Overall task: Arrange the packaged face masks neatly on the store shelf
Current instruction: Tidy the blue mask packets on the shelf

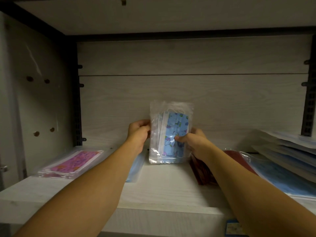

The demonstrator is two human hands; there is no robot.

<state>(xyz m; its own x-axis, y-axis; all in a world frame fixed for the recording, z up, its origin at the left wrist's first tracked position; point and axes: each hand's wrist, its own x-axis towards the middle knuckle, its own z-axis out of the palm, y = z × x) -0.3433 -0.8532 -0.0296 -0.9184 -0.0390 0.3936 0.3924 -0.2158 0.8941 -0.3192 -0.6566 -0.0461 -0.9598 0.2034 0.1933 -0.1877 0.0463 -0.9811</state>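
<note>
At frame centre, clear packet of blue printed masks upright, pinched by left hand and right hand. Partly hidden under forearms: pale blue pack, dark red pack. Lower left, pink patterned pack flat on pale wooden shelf.

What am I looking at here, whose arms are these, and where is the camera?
There is no machine: a person wears one camera on the head, looking forward and down, so the two bare arms reaching in are that person's own. In front is a pale wood-grain store shelf. The left hand and right hand hold a clear plastic packet of blue patterned face masks upright by its two sides, its lower edge at the shelf. Lying flat on the shelf are a clear packet of pink patterned masks at the left, a plain light blue packet partly hidden by the left arm, dark red packets under the right arm, and a stack of blue packets at the right.
</note>
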